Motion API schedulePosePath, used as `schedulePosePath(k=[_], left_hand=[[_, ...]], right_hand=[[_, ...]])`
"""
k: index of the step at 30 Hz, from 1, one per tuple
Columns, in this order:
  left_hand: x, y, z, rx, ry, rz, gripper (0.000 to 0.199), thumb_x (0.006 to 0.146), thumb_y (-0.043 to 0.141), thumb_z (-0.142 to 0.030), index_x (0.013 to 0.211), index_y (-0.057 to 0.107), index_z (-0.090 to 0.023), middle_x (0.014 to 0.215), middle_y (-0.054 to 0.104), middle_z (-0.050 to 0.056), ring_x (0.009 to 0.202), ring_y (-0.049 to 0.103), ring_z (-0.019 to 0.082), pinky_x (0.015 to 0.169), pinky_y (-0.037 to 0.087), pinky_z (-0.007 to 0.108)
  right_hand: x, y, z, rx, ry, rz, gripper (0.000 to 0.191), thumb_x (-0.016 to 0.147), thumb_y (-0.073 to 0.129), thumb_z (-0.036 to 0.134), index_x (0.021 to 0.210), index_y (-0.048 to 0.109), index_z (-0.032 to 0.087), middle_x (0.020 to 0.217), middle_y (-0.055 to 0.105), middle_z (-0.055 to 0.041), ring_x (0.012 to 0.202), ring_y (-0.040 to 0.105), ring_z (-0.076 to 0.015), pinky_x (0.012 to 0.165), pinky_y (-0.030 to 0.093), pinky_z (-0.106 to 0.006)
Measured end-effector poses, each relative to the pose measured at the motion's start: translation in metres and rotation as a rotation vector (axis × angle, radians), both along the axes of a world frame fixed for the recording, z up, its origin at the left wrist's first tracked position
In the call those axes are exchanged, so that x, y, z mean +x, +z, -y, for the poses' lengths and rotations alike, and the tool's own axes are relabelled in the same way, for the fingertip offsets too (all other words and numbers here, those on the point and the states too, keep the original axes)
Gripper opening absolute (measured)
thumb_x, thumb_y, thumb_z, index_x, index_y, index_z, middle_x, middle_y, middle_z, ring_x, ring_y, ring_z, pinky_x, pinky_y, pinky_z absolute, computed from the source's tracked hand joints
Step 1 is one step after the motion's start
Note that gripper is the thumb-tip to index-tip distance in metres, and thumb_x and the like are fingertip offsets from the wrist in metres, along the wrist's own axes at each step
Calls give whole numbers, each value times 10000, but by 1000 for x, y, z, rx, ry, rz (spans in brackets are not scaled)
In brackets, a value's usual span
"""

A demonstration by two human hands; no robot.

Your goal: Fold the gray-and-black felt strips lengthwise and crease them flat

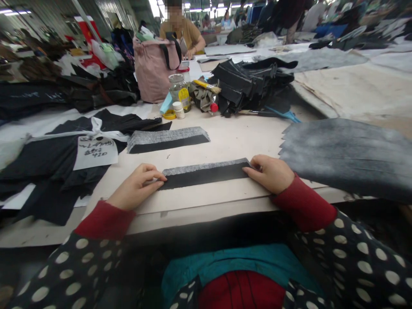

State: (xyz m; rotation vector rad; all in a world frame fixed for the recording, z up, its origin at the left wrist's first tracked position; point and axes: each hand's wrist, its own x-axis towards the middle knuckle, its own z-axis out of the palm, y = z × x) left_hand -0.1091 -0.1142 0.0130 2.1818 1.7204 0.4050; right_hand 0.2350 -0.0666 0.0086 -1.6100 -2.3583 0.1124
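Observation:
A long black fabric strip (206, 175) with a speckled grey upper band lies across the board in front of me. My left hand (141, 184) pinches its left end between thumb and fingers. At the other end, my right hand (268, 171) grips the corner with thumb and fingertips. Just behind it rests a stack of similar grey-and-black strips (169, 139). To the right of my right hand spreads a fan of grey fabric pieces (347, 150) with a jagged left edge.
Black fabric with a handwritten tag (95, 153) lies at left. Behind the board stand a glass jar (179, 90), a white bottle (178, 110), a brush (207, 86), a heap of black pieces (247, 81) and a pink bag (154, 68). A person (183, 30) works across the table.

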Motion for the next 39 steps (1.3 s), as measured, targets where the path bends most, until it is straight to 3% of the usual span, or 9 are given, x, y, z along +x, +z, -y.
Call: schedulePosePath(k=[8,18,27,32,35,39], left_hand=[[-4,1,0,3,-24,-33,313,752,455,-435,880,614,-198,915,463,54,884,477,182,788,413,289],[-5,4,-3,26,-110,-81,318,765,440,-428,903,623,-208,913,497,54,896,479,183,817,397,283],[-10,7,-2,-7,-156,-97,345,800,376,-420,958,610,-221,956,508,57,907,480,185,826,401,279],[-7,3,2,65,-117,-123,322,788,400,-414,914,614,-210,941,501,57,902,482,186,823,400,281],[-4,4,3,81,-111,-144,295,776,423,-392,915,609,-211,950,497,58,913,476,190,826,396,290],[-4,8,2,62,-156,-208,287,777,413,-360,950,592,-217,964,492,63,915,475,194,827,393,305]], right_hand=[[1,-1,-1,-1,15,1,257,732,454,396,585,471,185,579,515,-5,519,428,-112,494,262,-228],[3,6,-9,-109,21,9,296,734,436,418,552,443,186,527,473,7,505,411,-110,478,236,-230],[0,2,-2,-8,41,79,247,742,447,379,590,481,186,588,509,-6,530,419,-115,495,241,-238],[-1,-2,-2,28,86,67,222,752,456,340,596,472,183,630,512,-20,577,445,-129,537,288,-245],[6,-6,-2,115,97,15,179,729,504,351,707,513,174,761,529,-58,714,484,-171,625,340,-265],[19,-9,2,206,44,-43,347,703,542,383,969,522,160,881,525,-96,799,485,-218,675,366,-315]])
